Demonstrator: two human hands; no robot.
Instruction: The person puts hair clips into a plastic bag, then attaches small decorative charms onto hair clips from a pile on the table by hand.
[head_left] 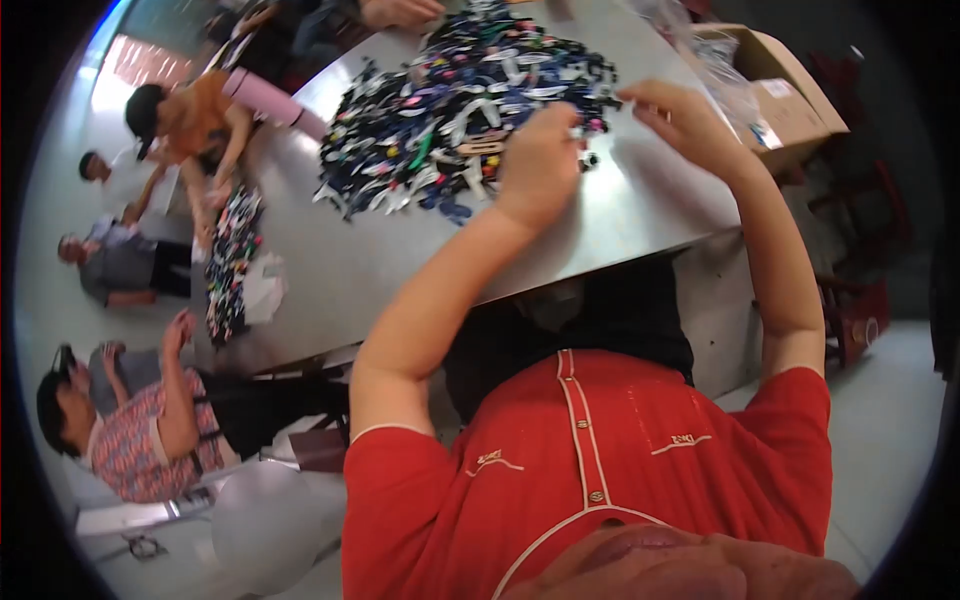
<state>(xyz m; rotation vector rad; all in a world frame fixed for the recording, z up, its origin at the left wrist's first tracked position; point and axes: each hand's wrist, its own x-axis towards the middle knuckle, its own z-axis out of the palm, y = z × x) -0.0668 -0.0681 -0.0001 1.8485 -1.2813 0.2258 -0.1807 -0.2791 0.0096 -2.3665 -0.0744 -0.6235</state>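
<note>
A wide pile of small strip-like pieces (400, 140), mostly black, navy and white with a few pink, green and yellow ones, covers the metal table (640, 200). My left hand (542, 165) is at the pile's near right edge, its fingers curled; what they hold, if anything, is hidden. Beside that hand a beige looped piece (482, 144) lies on the pile. My right hand (685, 125) hovers at the right of the pile, its fingers stretched out and apart, with nothing visible in them. A small dark piece (590, 160) lies between my hands.
An open cardboard box (790, 100) with clear plastic bags (725, 75) stands at the right. Another person's hand (400, 12) reaches over the far edge. At the left, a person in orange (205, 110) works at a smaller pile (232, 260), near a pink cylindrical bottle (265, 97).
</note>
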